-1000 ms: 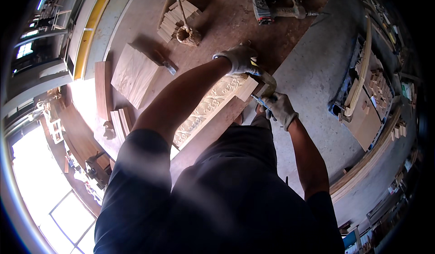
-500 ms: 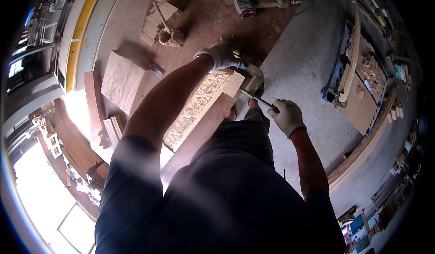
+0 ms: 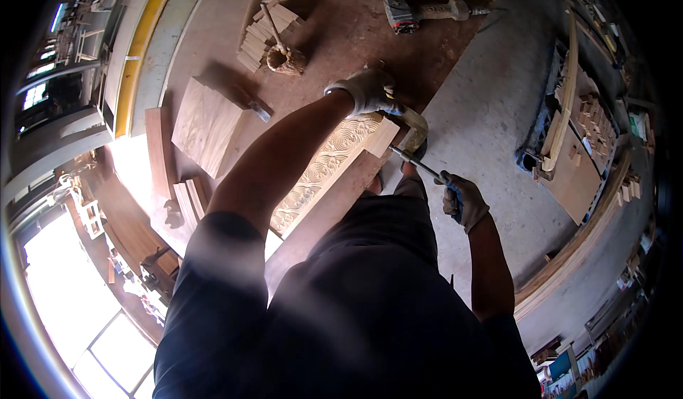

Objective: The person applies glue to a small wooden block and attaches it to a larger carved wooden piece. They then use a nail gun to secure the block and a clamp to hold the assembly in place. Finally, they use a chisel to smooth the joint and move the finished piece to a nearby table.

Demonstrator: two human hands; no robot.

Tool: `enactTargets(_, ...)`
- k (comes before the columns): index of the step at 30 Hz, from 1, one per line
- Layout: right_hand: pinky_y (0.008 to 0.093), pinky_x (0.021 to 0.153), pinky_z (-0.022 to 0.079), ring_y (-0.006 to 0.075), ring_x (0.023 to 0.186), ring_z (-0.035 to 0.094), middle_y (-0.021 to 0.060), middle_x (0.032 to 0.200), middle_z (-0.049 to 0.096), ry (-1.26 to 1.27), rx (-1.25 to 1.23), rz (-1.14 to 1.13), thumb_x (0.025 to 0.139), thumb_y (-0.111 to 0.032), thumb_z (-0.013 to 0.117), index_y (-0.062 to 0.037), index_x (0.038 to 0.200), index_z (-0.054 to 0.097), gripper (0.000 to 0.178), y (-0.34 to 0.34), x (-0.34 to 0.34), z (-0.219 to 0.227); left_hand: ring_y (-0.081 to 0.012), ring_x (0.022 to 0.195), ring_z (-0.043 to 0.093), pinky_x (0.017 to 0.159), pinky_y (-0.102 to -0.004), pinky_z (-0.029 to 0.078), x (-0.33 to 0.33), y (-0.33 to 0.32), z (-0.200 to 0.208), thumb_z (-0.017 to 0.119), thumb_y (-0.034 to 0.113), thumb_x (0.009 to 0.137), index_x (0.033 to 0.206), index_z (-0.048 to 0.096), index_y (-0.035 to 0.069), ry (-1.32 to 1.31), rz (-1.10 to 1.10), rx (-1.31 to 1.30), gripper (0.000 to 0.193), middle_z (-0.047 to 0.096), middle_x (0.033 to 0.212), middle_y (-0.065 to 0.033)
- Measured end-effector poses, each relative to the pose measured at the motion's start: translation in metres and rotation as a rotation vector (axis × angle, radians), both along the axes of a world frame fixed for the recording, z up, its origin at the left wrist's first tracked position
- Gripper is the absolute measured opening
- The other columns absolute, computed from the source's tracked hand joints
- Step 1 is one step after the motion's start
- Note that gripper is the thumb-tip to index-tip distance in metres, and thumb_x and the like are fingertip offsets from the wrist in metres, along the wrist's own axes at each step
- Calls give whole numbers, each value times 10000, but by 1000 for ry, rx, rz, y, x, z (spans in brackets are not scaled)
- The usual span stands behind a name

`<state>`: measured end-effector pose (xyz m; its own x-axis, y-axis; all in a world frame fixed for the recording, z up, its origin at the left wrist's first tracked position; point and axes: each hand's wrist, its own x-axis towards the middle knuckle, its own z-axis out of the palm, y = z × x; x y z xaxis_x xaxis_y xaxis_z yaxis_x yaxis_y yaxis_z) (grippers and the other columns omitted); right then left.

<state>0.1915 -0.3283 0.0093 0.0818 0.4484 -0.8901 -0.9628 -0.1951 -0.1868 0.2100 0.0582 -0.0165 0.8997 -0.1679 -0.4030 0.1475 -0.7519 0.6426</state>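
Note:
A carved wooden panel [image 3: 327,163] with swirling relief lies on the bench under my left forearm. At its far right end a G-clamp [image 3: 415,125] sits around the edge, with a small pale wood block [image 3: 382,138] beside its screw. My left hand [image 3: 361,92], in a light work glove, is closed at the far side of the clamp's frame; its fingertips are partly hidden. Off the bench edge, my gloved right hand [image 3: 466,201] has its fingers curled at the outer end of the clamp's long screw rod [image 3: 420,164], the glove's blue palm side partly showing.
A flat wood board [image 3: 206,125] and a broad metal blade [image 3: 260,111] lie left. Behind are a woven pot with a stick [image 3: 284,59], stacked wood strips [image 3: 267,36] and a nail gun [image 3: 427,8]. A pallet of wood pieces [image 3: 569,178] stands right on the floor.
My right hand has turned at the rod's end, from its back showing to its curled fingers and blue palm showing. The left hand stays at the clamp. The whole view has shifted slightly.

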Motion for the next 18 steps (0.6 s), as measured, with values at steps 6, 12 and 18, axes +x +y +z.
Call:
enactTargets(6, 335, 680, 571, 188, 753, 712, 113, 991, 759, -428, -192, -100, 1038, -278, 680, -33, 1290, 675, 351, -14, -25, 2, -384, 1111, 657, 961, -446, 536, 0, -1, 3, 834, 552, 806, 972, 741, 12, 51, 22, 8, 573, 703, 1104, -215)
enactTargets(12, 343, 868, 588, 227, 974, 744, 118, 1055, 761, -1467, -281, 443, 937, -116, 796, -10, 1240, 719, 330, -12, -46, 5, -392, 1157, 638, 1009, -462, 510, 0, 3, -5, 812, 597, 812, 991, 741, 18, 15, -2, 0, 610, 696, 1143, -208)
enactTargets(18, 343, 794, 577, 236, 880, 741, 146, 1010, 760, -1342, -332, 375, 929, -144, 806, -11, 1177, 745, 288, -5, -46, 15, -389, 1181, 626, 1027, -458, 500, 1, 2, 3, 810, 594, 821, 1042, 736, 13, 52, 1, 8, 626, 685, 1162, -211)
